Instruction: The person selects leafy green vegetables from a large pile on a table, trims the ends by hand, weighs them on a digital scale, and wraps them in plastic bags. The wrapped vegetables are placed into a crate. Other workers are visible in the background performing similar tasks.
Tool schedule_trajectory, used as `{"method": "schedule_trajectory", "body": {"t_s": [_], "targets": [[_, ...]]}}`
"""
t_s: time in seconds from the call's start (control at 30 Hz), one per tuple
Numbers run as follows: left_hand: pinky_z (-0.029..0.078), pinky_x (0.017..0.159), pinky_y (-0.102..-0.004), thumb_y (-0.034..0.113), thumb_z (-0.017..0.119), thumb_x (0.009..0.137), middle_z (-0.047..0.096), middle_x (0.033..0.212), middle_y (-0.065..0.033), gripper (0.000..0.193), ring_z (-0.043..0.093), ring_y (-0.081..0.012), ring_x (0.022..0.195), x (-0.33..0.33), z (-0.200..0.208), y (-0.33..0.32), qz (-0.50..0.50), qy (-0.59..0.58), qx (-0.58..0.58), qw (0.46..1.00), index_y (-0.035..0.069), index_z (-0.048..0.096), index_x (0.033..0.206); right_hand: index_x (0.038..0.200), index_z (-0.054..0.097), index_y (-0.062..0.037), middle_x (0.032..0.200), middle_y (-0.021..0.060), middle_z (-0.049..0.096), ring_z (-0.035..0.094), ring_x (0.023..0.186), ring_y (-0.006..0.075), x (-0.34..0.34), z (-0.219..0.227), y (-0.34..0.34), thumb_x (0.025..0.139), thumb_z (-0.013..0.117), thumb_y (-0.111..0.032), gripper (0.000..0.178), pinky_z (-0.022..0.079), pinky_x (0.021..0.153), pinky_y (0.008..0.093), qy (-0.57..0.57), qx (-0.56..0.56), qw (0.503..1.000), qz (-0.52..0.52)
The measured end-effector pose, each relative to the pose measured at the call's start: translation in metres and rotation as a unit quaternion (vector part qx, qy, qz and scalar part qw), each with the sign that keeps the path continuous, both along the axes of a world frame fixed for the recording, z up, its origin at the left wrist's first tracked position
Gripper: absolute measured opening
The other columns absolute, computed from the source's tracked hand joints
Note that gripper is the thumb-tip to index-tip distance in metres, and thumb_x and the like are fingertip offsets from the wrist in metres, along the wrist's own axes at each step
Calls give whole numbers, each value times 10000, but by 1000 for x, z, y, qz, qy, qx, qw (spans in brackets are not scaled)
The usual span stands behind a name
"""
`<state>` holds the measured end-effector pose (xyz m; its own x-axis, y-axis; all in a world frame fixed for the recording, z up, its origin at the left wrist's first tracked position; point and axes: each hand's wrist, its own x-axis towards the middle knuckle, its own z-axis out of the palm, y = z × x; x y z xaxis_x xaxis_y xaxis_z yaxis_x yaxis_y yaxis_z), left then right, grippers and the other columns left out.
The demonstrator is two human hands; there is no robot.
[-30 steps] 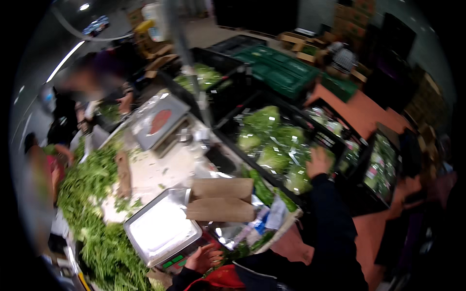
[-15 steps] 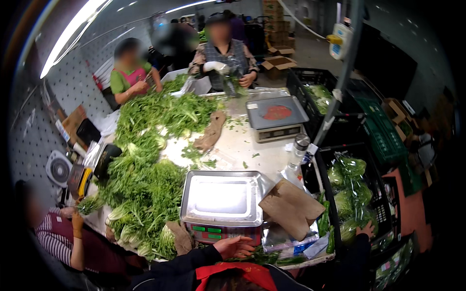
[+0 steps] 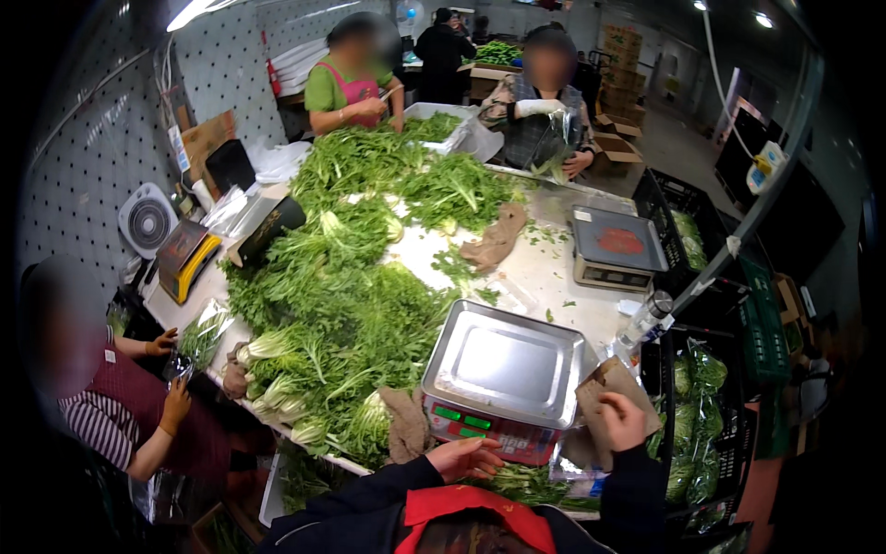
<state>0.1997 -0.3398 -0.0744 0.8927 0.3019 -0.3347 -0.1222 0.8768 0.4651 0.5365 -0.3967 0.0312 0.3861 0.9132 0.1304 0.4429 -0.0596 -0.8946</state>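
My left hand [image 3: 464, 459] hangs palm up before the front of a silver-topped weighing scale [image 3: 506, 360], its fingers stretched out and nothing in them. To the scale's right, my right hand [image 3: 625, 421] is over a brown piece of cardboard [image 3: 595, 406], fingers curled in. Whether it grips the cardboard or something thin there is hidden. Beneath the cardboard lie clear plastic bags [image 3: 565, 462]. Leafy greens [image 3: 323, 314] are heaped across the table left of the scale, and a brown cloth glove [image 3: 406, 427] rests at its left front corner.
A second scale [image 3: 618, 242] and a clear bottle [image 3: 646, 319] stand along the right side. Black crates [image 3: 697, 425] hold bagged greens beyond the table's right edge. Across the table, one person [image 3: 549, 111] holds a plastic bag; another [image 3: 355, 92] stands by the heap. A gloved co-worker [image 3: 138, 397] is at left.
My right hand has come from the crate of bagged greens to the cardboard beside the scale. My left hand stays before the scale. The view has swung left.
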Motion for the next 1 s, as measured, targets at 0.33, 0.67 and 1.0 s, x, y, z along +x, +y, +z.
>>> {"method": "schedule_trajectory", "body": {"t_s": [0.33, 0.67, 1.0], "targets": [[521, 776, -268, 305, 470, 1015, 674, 999, -108, 379, 655, -159, 867, -87, 19, -3, 158, 90, 128, 975, 20, 514, 1262, 1045, 663, 2, 954, 168, 686, 684, 847, 280, -194, 5, 63, 861, 647, -102, 212, 532, 742, 334, -25, -30, 946, 322], [515, 675, -236, 169, 521, 977, 664, 811, -41, 233, 630, -97, 734, -155, 47, 26, 326, 290, 313, 843, -4, 635, 1082, 1096, 652, 2, 984, 146, 691, 689, 834, 228, -252, -18, 87, 875, 639, -107, 246, 549, 722, 323, 26, -89, 897, 433], [495, 630, -244, 192, 518, 988, 667, 786, -58, 245, 609, -101, 671, -165, 12, 56, 343, 308, 267, 846, -22, 632, 1027, 1024, 659, 101, 922, 245, 649, 630, 717, 346, -291, 195, 121, 927, 521, -31, 214, 506, 633, 418, 258, 130, 567, 771]]}}
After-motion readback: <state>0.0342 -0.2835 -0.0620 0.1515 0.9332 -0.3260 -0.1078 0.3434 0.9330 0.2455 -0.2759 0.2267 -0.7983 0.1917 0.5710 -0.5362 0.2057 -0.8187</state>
